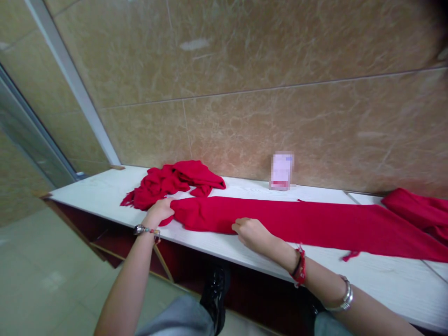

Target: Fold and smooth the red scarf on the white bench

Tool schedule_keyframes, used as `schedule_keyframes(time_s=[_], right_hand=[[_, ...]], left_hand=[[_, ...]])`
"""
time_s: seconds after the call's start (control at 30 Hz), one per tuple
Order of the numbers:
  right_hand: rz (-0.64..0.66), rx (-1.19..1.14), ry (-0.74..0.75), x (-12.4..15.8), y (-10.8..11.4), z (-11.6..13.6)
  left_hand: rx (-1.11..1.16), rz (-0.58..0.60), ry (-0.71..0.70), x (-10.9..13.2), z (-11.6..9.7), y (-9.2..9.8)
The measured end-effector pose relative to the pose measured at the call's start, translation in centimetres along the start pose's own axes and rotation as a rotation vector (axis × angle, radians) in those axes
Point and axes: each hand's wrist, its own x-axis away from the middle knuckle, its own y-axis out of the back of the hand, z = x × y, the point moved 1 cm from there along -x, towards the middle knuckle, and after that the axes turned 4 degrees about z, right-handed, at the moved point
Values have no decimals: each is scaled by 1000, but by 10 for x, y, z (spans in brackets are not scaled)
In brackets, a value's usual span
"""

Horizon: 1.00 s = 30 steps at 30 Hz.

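A long red scarf (315, 224) lies stretched lengthwise along a white counter, its left part a little wrinkled. At its left end is my left hand (160, 212), closed on the cloth, with the fingertips partly hidden in the folds. My right hand (254, 234) has its fingers curled together at the scarf's near edge and appears to pinch the fabric there. Just behind my left hand sits a crumpled heap of red fringed cloth (178, 179). A small red tassel (350, 255) sticks out from under the near edge on the right.
More bunched red cloth (420, 210) lies at the right end of the white counter (94, 191). A small pale box-like item (281, 171), blurred out, stands against the tiled wall (245, 135). Open dark red shelves (108, 238) are below, with a black shoe (214, 294) beside them.
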Motion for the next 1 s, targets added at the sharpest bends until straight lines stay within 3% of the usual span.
schedule_keyframes(time_s=[0.1, 0.17, 0.23, 0.27, 0.37, 0.43, 0.53, 0.67, 0.7, 0.83, 1.0], right_hand=[[5, -14, -43, -5, 0, -1], [11, -27, -74, -8, 2, -2], [16, -40, -110, -9, 2, -4], [14, -44, -125, -9, 3, -4], [2, -51, -147, -9, 1, -6], [-12, -74, -139, -8, 0, -7], [-42, -139, -125, -7, -1, -9], [-102, -224, -182, -7, 0, -12], [-124, -243, -206, -8, 0, -13], [-210, -321, -295, -8, -4, -18], [-233, -408, -317, -8, -11, -24]], left_hand=[[32, -276, 59, 2, -6, 13], [26, -485, 22, 4, -15, 19], [-10, -549, -36, 2, -21, 17], [-36, -486, -34, 0, -21, 12], [-108, -96, 104, -5, -16, -6], [-160, 30, 171, -3, -15, -11], [-205, -25, 17, 10, -29, -4], [-68, 131, -606, 31, -74, 2], [-47, 128, -702, 34, -85, 1], [-114, -6, -767, 33, -112, -15], [-212, -61, -776, 26, -112, -25]])
